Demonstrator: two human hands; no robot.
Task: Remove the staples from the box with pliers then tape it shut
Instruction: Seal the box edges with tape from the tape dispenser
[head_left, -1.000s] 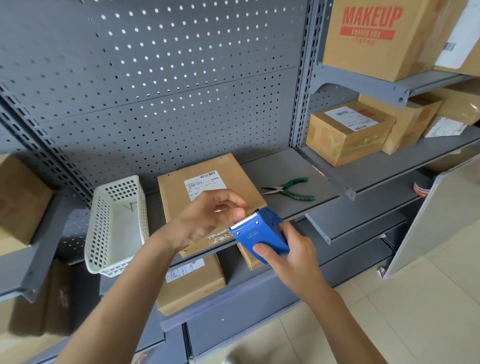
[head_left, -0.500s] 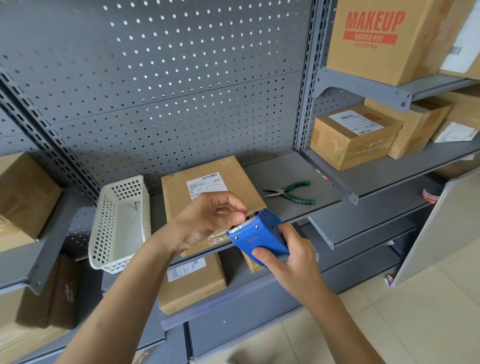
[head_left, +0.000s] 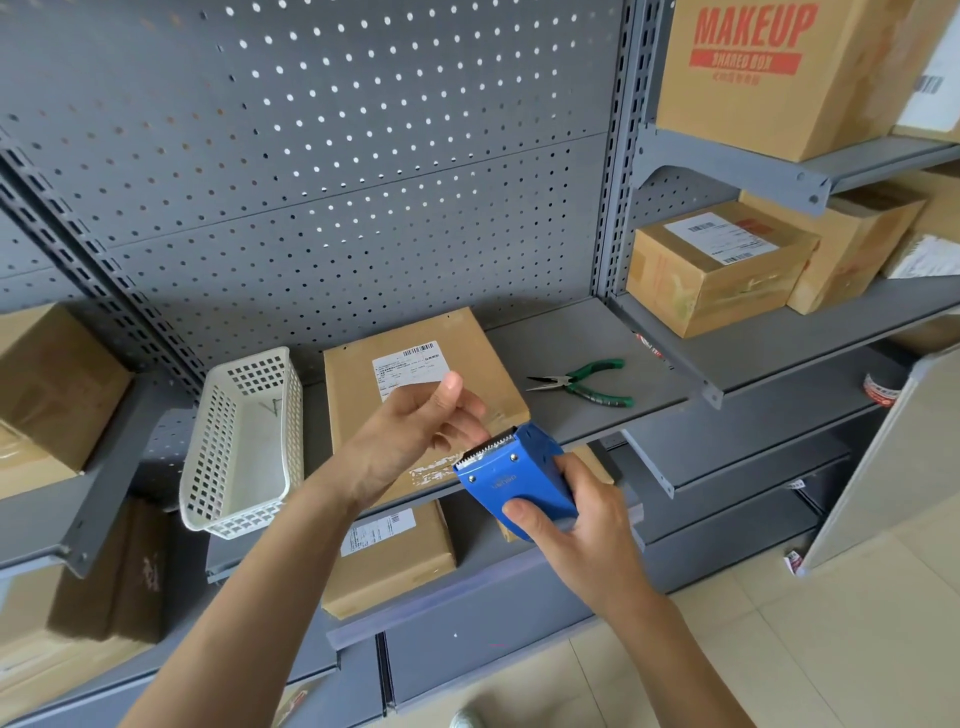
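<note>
The person stands at a grey metal shelf backed by perforated panels. The flat brown cardboard box with a white shipping label lies on this shelf, its near edge reaching the shelf's front lip, with patches of clear tape showing along that edge. Just left of it sits a white plastic lattice basket, tilted and hanging partly over the shelf front. To the right of the box, apart from it, the green-handled needle-nose pliers lie on the shelf, tips pointing toward the box.

The right hand grips a blue tape dispenser with a serrated metal cutter, thumb pressed on its blue face and fingers wrapped round behind, holding it in the air in front of the box's near right corner. The left hand is raised over the box with its thumb up and its fingertips pinched together right at the cutter teeth; they seem to hold the clear tape end, though the tape itself is too faint to make out. The two hands are close together, nearly touching at the cutter.

On the lower shelf, under the box, lies another brown labelled parcel. Up to the right, more cardboard cartons are stacked, one printed "MAKEUP" in red.
</note>
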